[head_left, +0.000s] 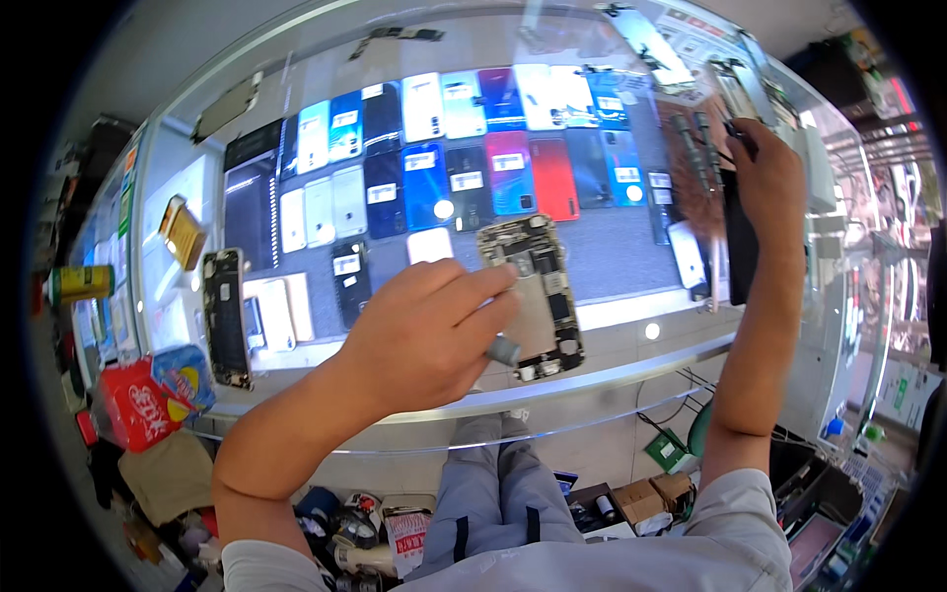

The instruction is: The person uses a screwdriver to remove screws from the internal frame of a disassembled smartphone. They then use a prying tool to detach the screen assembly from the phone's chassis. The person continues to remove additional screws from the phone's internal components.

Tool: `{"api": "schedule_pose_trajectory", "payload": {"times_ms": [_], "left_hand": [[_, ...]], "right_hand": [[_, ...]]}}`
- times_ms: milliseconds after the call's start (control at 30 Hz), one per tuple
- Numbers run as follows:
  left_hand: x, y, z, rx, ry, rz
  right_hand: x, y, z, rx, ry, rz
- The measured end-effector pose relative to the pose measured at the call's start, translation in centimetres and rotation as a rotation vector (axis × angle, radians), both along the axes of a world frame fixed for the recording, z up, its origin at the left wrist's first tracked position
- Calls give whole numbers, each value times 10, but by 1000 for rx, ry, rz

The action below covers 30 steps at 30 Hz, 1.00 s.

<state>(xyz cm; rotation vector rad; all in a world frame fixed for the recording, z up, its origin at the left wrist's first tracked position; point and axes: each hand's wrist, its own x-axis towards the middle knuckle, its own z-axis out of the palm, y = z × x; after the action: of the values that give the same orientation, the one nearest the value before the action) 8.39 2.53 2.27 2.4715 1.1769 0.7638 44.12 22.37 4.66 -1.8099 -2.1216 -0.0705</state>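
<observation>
An opened phone [538, 321], its circuit boards and pale battery bare, lies on the glass counter in front of me. My left hand [419, 331] is closed round a screwdriver [504, 350], whose grey round handle end pokes out below the fingers. Its fingertips are over the phone's left edge, and the tool's tip is hidden. At the far right my right hand [767, 168] pinches a small black thing [742, 143], too covered to name. Beside it, grey-handled tools [688, 146] lie on a brown patch. A flat black panel [740, 247] is under the right wrist.
Below the glass are rows of phones [424, 185]. An empty phone housing [228, 321] lies left, near a yellow box [182, 233], a red package [136, 405] and a yellow can [81, 283]. The counter's front edge [631, 363] runs before my legs. More phone parts [651, 47] lie at the back right.
</observation>
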Motion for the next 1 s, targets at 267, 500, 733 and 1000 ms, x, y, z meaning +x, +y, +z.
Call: {"api": "schedule_pose_trajectory", "payload": {"times_ms": [267,500,733,1000], "left_hand": [[-2,0,-3,-4,-78,-7],[4,-6,-5,-24,-236,51],[17,-14,-8,-66,-364,44],[14,-14,-10,-9,-298,110]], "right_hand": [[-13,9,-9,37,-51,22],[-78,-81,23,-85,583,818],[-132,-124,12,19,446,1289],[-116,-112,-2,-133,894,1044]]}}
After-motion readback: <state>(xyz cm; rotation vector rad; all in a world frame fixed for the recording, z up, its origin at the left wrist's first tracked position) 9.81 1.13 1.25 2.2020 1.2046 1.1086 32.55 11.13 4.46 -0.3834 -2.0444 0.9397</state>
